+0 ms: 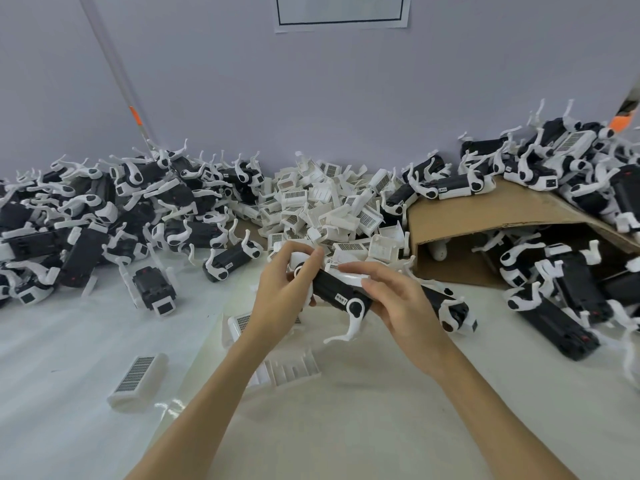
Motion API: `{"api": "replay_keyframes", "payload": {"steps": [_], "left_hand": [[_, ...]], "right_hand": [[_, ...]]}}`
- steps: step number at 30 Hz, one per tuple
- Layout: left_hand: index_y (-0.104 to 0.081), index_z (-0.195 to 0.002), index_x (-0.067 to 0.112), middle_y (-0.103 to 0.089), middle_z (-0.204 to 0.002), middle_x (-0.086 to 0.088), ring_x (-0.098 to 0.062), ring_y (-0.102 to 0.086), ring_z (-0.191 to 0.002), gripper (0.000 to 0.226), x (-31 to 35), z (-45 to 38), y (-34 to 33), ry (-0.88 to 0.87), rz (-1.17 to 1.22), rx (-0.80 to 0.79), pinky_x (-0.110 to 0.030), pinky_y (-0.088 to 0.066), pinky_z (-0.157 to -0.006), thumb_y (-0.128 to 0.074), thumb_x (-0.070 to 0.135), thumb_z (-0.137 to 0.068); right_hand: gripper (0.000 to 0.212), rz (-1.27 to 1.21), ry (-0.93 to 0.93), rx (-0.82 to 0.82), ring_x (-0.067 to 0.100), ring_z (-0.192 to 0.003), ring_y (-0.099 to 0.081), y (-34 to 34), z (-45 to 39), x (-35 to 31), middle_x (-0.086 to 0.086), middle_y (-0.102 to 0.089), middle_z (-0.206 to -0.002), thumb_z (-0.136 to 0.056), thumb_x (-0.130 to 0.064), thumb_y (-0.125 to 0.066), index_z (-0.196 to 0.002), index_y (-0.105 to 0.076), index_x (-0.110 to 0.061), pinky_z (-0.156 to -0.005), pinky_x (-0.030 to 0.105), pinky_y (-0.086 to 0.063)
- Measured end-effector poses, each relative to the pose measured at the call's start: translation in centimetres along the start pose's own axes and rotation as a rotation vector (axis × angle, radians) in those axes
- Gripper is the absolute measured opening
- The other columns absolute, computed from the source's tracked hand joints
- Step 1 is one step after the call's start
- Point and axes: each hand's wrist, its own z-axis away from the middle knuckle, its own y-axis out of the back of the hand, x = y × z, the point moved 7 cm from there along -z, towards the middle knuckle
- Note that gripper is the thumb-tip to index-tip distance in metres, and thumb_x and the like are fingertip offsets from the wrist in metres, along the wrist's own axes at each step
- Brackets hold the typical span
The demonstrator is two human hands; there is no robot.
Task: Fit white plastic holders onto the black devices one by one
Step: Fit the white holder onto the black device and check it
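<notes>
Both hands clamp 1 black device [341,292] above the tabletop [69,341]: left hand [282,289] at its far end, right hand [398,299] pressing a white holder [349,277] on top. The tipped cardboard box [485,216] holds more black devices.

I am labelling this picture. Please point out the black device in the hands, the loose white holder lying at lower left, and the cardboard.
black device [337,289], head view, on its black side.
white holder [136,370], head view, on its grid face.
cardboard [485,206], head view, on its bare top.

A plain lavender wall [242,81] stands behind a white-covered table [69,341]; a framed paper sheet [341,10] hangs on it.
</notes>
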Motion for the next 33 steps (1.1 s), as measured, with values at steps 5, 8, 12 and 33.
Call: {"api": "replay_keyframes", "payload": {"steps": [5,8,12,33], "left_hand": [[-0.065,-0.102,0.019,-0.064,-0.07,0.006,-0.019,-0.06,-0.062,0.036,0.1,0.0,-0.1,0.016,0.002,-0.011,-0.039,-0.052,-0.058,-0.065,0.055,-0.095],[-0.065,-0.103,0.018,-0.065,-0.071,0.008,-0.019,-0.058,-0.062,0.033,0.1,0.1,-0.2,0.014,-0.016,-0.014,-0.041,-0.052,-0.06,-0.065,0.051,-0.1],[-0.065,-0.103,0.016,-0.069,-0.077,-0.009,-0.027,-0.06,-0.064,0.024,0.3,0.1,-0.3,-0.009,-0.051,-0.019,-0.046,-0.054,-0.06,-0.065,0.041,-0.105],[-0.063,-0.098,0.034,-0.074,-0.076,-0.005,-0.029,-0.059,-0.063,0.04,0.4,0.3,-0.6,-0.001,-0.208,-0.12,-0.043,-0.05,-0.063,-0.06,0.073,-0.088]], "right_hand": [[0.026,0.04,0.086,0.15,0.026,-0.126,-0.064,1.1,0.0,-0.6,0.004,-0.072,-0.126,-0.092,-0.015,-0.051,-0.105,-0.073,-0.018,-0.108,0.064,-0.048],[0.02,0.039,0.073,0.163,0.027,-0.128,-0.062,1.4,-0.1,-0.4,0.003,-0.071,-0.128,-0.09,-0.016,-0.052,-0.091,-0.072,-0.019,-0.109,0.065,-0.046],[0.011,0.057,0.025,0.106,0.03,-0.12,-0.066,0.9,0.1,-0.1,0.007,-0.072,-0.122,-0.096,-0.013,-0.062,-0.096,-0.072,-0.017,-0.105,0.054,-0.053],[0.045,0.491,0.04,-0.131,0.013,-0.118,-0.065,0.4,0.4,-0.7,-0.008,-0.061,-0.139,-0.105,-0.007,-0.06,-0.141,-0.063,-0.033,-0.099,0.03,-0.053]]}}
